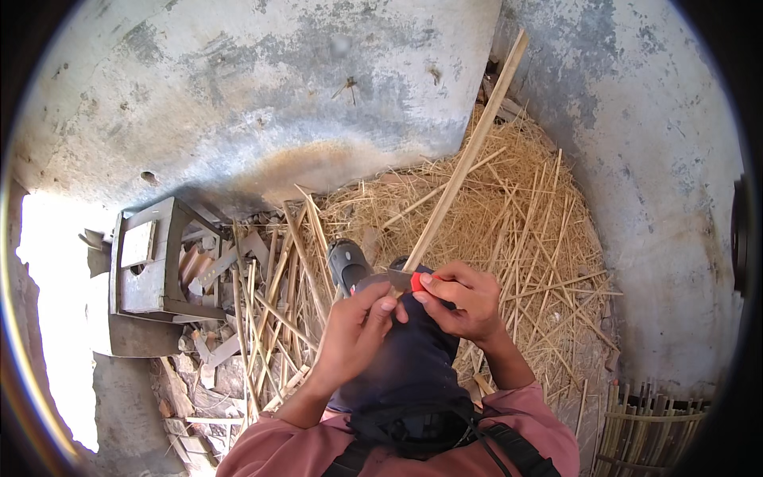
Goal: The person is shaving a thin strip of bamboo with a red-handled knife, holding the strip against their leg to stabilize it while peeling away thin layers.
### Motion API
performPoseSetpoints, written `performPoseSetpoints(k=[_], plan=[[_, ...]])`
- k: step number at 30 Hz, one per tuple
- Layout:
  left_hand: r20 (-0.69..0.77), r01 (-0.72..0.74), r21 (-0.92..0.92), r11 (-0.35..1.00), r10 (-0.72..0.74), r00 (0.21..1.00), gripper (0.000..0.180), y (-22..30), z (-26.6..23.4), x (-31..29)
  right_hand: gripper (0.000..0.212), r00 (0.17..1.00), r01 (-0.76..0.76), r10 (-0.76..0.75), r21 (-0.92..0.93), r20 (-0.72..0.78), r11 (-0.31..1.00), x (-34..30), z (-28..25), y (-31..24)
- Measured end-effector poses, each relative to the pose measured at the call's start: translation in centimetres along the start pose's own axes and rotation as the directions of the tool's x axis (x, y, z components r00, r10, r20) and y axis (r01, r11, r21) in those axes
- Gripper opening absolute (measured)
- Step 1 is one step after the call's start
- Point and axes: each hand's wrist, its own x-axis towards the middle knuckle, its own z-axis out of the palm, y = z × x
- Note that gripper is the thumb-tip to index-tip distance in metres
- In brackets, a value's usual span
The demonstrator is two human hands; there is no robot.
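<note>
A long pale bamboo strip [461,171] slants from the far wall down to my lap. Its near end runs behind a knife blade [401,279] and into the closed fingers of my left hand [358,326], where they partly hide it. In my right hand [465,302], thumb and fingers are wrapped round the knife's red handle [417,283]. The blade points left across the strip, close to my left fingertips. Both hands are above my dark-trousered legs [409,358].
Straw-like shavings [509,215] and loose strips cover the floor ahead and to the right. Longer sticks [270,318] lie at the left by a wooden box frame [159,262]. A dark shoe [346,262] shows ahead. Bundled slats [648,433] stand lower right, and worn walls [262,87] close around.
</note>
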Motion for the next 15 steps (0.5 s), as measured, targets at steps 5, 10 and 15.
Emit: performPoseSetpoints(k=[5, 10, 15], plan=[[-0.029, -0.008, 0.170, 0.985, 0.013, 0.999, 0.027, 0.60, -0.26, 0.30, 0.025, 1.000, -0.008, 0.008, -0.013, 0.013, 1.000, 0.27, 0.34, -0.05], [-0.069, -0.071, 0.213, 0.974, 0.087, 0.994, 0.030, 0.05, -0.03, 0.15, 0.025, 0.999, -0.049, 0.050, -0.052, 0.018, 0.997, 0.00, 0.47, -0.47], [-0.055, -0.137, 0.293, 0.946, 0.160, 0.986, 0.029, 0.24, 0.24, 0.31, 0.027, 1.000, -0.022, 0.021, -0.131, -0.011, 0.991, -0.35, 0.04, -0.50]])
